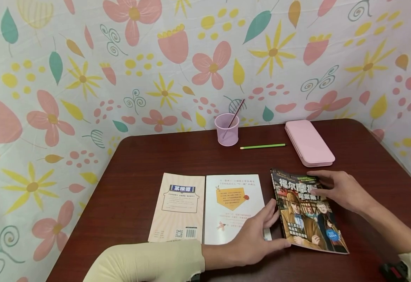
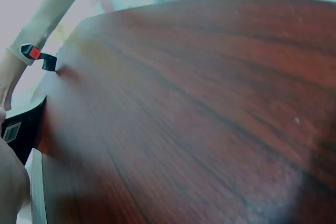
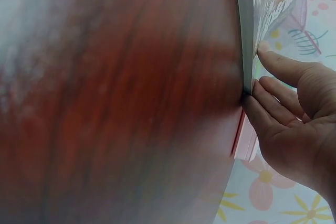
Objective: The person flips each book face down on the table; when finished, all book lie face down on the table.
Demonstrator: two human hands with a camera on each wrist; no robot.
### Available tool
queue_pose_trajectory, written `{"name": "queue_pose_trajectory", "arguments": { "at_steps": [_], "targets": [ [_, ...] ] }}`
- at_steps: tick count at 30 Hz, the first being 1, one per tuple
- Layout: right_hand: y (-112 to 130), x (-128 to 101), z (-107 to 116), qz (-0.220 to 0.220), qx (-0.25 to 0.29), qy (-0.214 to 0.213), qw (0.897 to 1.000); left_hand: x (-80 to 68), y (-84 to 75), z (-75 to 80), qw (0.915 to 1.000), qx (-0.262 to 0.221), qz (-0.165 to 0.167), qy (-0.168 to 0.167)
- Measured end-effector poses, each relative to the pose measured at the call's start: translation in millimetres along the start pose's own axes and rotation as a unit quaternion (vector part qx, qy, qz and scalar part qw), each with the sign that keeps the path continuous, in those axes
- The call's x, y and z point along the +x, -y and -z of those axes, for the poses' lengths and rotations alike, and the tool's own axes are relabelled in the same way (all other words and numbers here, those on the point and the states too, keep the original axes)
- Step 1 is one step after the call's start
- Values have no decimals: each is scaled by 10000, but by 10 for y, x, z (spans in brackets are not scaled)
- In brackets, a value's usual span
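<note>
A paperback book (image 1: 302,223) with illustrated characters on its dark cover is held tilted at the right of the table in the head view. My right hand (image 1: 350,192) grips its upper right edge, thumb over the cover and fingers at the rim. At the lower left corner my left hand (image 1: 249,239) holds it, thumb on the front and the other fingers along the left side. Part of the book's back, with a barcode, shows dark in the left wrist view. Beside it lie a white book (image 1: 231,184) and a peach book (image 1: 181,180), the white one partly covered by my left hand.
Behind the books stand a pink mesh cup (image 1: 227,135) with a dark stick in it, a green pencil (image 1: 263,146) and a pink case (image 1: 309,141). A flower-patterned cloth (image 1: 205,51) rises along the back edge of the dark wooden table (image 1: 138,156).
</note>
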State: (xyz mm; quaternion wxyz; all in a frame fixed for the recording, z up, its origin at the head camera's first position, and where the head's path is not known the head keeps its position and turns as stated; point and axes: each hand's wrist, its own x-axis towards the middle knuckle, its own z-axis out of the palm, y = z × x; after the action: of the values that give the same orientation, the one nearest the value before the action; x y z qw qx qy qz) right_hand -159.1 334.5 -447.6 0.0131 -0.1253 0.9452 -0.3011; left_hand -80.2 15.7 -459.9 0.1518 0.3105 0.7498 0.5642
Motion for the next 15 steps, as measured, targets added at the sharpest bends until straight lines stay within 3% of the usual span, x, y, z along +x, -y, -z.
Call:
{"name": "queue_pose_trajectory", "arguments": {
  "at_steps": [11, 15],
  "targets": [
    [24, 8, -6, -54, 31, 47, 10000, 4, -24, 0, 9923, -1035, 687, -11],
    [28, 9, 11, -45, 6, 68, 10000, 9, -24, 6, 9895, -1218, 778, 39]
  ]
}}
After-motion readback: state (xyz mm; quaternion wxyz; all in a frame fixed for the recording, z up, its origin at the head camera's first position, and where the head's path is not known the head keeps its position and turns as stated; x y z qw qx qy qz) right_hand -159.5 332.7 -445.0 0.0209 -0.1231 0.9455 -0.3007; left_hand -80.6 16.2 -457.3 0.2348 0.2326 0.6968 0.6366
